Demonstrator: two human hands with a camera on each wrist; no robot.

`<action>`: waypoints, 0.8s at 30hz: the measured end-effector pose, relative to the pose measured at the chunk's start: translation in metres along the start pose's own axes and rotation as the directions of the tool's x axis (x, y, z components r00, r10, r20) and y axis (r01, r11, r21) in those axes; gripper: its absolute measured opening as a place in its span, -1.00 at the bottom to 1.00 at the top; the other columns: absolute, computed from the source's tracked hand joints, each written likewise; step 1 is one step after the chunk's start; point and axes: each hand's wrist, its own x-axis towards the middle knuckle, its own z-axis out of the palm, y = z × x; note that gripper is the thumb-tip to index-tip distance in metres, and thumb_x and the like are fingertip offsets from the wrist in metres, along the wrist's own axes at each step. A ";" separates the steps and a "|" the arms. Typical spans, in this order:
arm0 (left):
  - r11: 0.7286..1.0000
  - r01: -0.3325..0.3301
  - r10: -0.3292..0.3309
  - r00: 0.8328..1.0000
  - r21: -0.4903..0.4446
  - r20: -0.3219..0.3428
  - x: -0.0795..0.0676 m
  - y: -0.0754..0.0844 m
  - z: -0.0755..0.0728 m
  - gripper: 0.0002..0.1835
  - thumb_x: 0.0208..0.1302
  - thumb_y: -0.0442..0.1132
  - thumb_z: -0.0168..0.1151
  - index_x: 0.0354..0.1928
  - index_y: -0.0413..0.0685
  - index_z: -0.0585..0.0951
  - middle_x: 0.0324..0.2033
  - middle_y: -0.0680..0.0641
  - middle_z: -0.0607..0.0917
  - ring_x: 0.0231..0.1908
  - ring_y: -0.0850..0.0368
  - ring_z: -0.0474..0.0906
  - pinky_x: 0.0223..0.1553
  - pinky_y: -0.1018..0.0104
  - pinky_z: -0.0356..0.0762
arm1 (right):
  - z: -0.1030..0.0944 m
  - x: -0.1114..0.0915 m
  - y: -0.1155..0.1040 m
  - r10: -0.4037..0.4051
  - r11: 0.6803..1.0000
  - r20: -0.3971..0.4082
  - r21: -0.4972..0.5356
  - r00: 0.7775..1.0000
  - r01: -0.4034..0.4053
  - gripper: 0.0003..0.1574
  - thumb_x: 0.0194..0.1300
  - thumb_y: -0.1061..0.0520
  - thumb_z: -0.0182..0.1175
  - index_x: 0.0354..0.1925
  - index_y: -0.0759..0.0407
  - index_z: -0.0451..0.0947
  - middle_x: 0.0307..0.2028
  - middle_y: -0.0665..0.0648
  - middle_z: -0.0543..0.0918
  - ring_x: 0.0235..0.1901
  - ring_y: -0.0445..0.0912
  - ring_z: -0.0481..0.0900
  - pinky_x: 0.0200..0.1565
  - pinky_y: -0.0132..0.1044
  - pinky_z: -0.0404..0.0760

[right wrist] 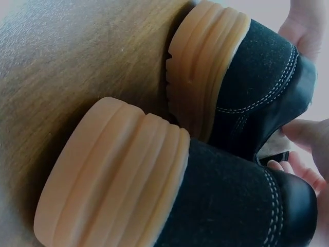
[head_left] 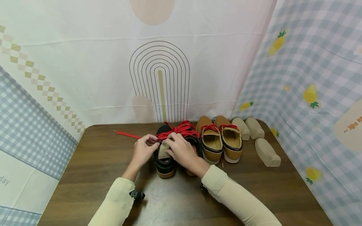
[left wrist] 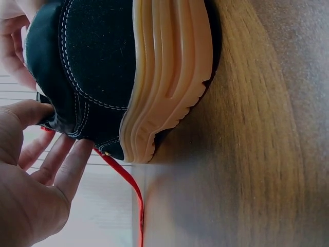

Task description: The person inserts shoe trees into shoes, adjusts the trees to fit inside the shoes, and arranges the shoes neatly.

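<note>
A pair of black shoes with red laces stands side by side on the table; the left black shoe (head_left: 166, 171) has a beige shoe insert (head_left: 163, 153) in its opening. My right hand (head_left: 182, 150) pinches that insert from above. Thumb and fingers of my left hand (left wrist: 38, 190) grip the left shoe's upper edge by the lacing, as the left wrist view shows. From this shoe a loose red lace (head_left: 127, 134) trails to the left. The right black shoe (right wrist: 221, 195) stands beside it, partly hidden under my right hand in the head view.
A pair of tan shoes (head_left: 212, 156) with red laces stands to the right. Beyond it lie three more beige inserts, one of them (head_left: 267, 153) nearer the table's right edge. A patterned cloth wall (head_left: 113, 78) rises behind the wooden table (head_left: 175, 201).
</note>
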 end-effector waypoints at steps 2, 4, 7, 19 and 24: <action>1.000 -0.002 0.002 1.000 -0.001 0.002 0.000 0.000 0.000 -0.87 0.22 -0.33 0.46 -0.20 -0.14 0.73 -0.31 -0.14 0.77 -0.29 0.05 0.69 -0.23 0.44 0.61 | 0.000 0.000 0.001 0.004 1.000 -0.011 0.018 1.000 -0.003 -0.67 0.27 0.02 0.48 0.00 -0.06 0.69 0.01 0.02 0.58 -0.04 -0.05 0.55 -0.15 -0.20 0.71; 1.000 -0.004 0.004 1.000 0.005 0.005 0.000 0.001 0.000 -0.87 0.22 -0.32 0.46 -0.20 -0.13 0.73 -0.31 -0.14 0.77 -0.28 0.04 0.69 -0.23 0.43 0.61 | -0.001 0.000 0.002 0.003 0.999 -0.027 0.036 1.000 -0.002 -0.69 0.27 0.04 0.48 -0.02 -0.05 0.69 0.00 0.03 0.59 -0.05 -0.04 0.55 -0.14 -0.19 0.70; 1.000 -0.005 0.005 1.000 0.009 0.004 0.001 0.001 0.000 -0.87 0.22 -0.32 0.46 -0.20 -0.13 0.73 -0.31 -0.14 0.77 -0.28 0.03 0.70 -0.22 0.41 0.62 | -0.002 0.000 0.002 -0.010 0.999 -0.044 0.037 0.999 0.012 -0.74 0.29 0.06 0.47 -0.06 -0.03 0.70 -0.03 0.03 0.60 -0.07 -0.04 0.54 -0.14 -0.20 0.69; 1.000 0.006 -0.006 1.000 0.018 0.015 0.001 0.003 -0.001 -0.87 0.24 -0.31 0.45 -0.18 -0.13 0.73 -0.29 -0.14 0.76 -0.27 0.04 0.68 -0.22 0.40 0.61 | 0.000 0.000 -0.003 -0.099 0.993 -0.029 -0.065 0.995 0.097 -0.76 0.29 0.11 0.46 -0.08 0.04 0.69 -0.11 0.01 0.64 -0.14 -0.10 0.58 -0.13 -0.30 0.70; 1.000 0.005 -0.005 1.000 0.020 0.010 0.000 0.003 -0.001 -0.87 0.23 -0.32 0.45 -0.19 -0.14 0.73 -0.30 -0.14 0.76 -0.28 0.04 0.68 -0.23 0.41 0.61 | 0.005 -0.003 -0.005 -0.113 0.989 -0.043 -0.096 0.993 0.108 -0.83 0.34 0.12 0.42 -0.11 0.02 0.68 -0.14 0.01 0.62 -0.15 -0.10 0.58 -0.22 -0.30 0.71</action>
